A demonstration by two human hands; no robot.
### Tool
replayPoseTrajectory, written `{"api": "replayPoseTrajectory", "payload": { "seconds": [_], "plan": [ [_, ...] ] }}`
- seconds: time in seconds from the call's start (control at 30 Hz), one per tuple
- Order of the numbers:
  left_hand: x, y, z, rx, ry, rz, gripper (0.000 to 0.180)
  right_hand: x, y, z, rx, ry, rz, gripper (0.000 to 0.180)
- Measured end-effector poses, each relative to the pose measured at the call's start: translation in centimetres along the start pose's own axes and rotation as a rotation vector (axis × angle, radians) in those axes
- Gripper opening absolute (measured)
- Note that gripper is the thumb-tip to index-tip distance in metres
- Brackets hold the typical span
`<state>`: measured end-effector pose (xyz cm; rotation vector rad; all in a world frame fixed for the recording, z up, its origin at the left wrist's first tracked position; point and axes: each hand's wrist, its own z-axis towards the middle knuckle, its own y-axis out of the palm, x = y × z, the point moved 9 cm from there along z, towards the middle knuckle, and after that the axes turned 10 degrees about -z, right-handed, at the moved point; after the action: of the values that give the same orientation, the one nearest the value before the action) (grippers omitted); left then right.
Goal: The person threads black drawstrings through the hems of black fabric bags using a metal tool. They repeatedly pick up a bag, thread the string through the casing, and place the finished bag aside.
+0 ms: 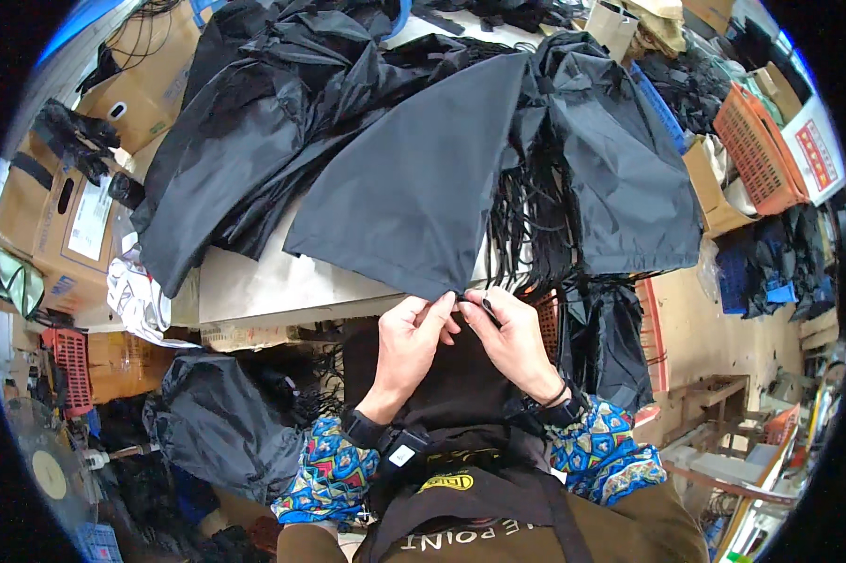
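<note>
A panel of black fabric [414, 178] lies over the near edge of a white table [282, 286], its lower tip drawn down toward me. My left hand [410, 347] pinches this tip between thumb and forefinger. Right beside it, my right hand [514, 340] has its fingertips closed on the same hem, where a small dark strip or fold shows. What exactly lies between the fingertips is partly hidden. Just beyond my right hand, a bunch of thin black cords [533, 225] hangs over the table edge.
More black fabric is heaped across the table, left [226, 141] and right [620, 188]. Cardboard boxes [62, 225] stand at the left. At the right are an orange plastic basket [761, 150] and a wooden frame [714, 403]. A black bundle [221, 422] sits below the table, left of me.
</note>
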<state>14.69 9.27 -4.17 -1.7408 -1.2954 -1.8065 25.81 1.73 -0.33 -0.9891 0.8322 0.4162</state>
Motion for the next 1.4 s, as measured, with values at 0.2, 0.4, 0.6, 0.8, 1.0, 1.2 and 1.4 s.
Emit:
{"api": "replayPoseTrajectory", "payload": {
  "seconds": [0.2,0.4,0.6,0.8,1.0,1.2,1.4],
  "plan": [
    [1.1,0.4,-0.9,0.000,-0.141,-0.419,0.020,0.4,-1.0,-2.9,0.023,0.229,0.653,0.025],
    [0.6,-0.2,-1.3,0.092,-0.153,-0.435,0.015,-5.3,-2.7,-2.0,-0.058,-0.084,-0.099,0.024],
    [0.6,-0.7,-1.5,0.153,-0.117,-0.462,0.014,-4.6,-1.8,-2.0,-0.125,-0.047,-0.106,0.017],
    [1.0,-0.1,-2.0,0.101,-0.060,-0.324,0.013,-5.6,-0.6,-1.6,-0.202,-0.177,-0.224,0.018],
    [3.7,-3.9,-1.2,0.246,0.089,-0.176,0.015,-5.1,-0.9,-1.0,-0.287,-0.134,-0.286,0.025],
    [5.4,-5.7,-0.6,0.242,0.062,-0.130,0.022,-3.9,-8.0,-1.8,-0.364,-0.119,-0.451,0.023],
    [2.1,-0.7,-2.2,0.172,-0.107,-0.362,0.018,-5.7,-2.6,-1.1,-0.384,-0.255,-0.338,0.025]
  ]
}}
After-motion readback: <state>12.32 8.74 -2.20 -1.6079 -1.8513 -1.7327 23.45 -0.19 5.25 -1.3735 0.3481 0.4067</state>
